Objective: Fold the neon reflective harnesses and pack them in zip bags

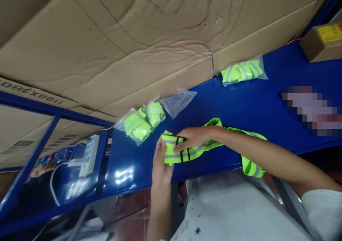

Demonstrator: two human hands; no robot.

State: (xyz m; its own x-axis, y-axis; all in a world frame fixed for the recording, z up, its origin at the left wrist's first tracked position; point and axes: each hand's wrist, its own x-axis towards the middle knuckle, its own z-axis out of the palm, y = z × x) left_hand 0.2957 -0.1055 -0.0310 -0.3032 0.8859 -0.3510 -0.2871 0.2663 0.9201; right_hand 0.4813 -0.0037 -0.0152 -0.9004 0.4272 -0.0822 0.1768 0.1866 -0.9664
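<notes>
A neon-green strap (199, 151) with grey reflective stripes and black bands is held near the front edge of the blue table. Its left end is folded flat, and my left hand (161, 159) grips that end from the left side, fingers wrapped on it. My right hand (193, 137) lies over the folded part by the black bands, thumb and fingers closed on it. Under my right forearm the strap runs loose to the right, and a loop hangs over the table edge. An empty clear bag (178, 102) lies just behind my hands.
Bagged green straps (137, 125) sit at the back left, another bagged strap (242, 71) at the back right. A cardboard wall (160, 62) stands behind the blue table (208, 102). A small box (323, 43) and a blurred patch are rightward; a power strip (89, 155) lies beyond the left frame.
</notes>
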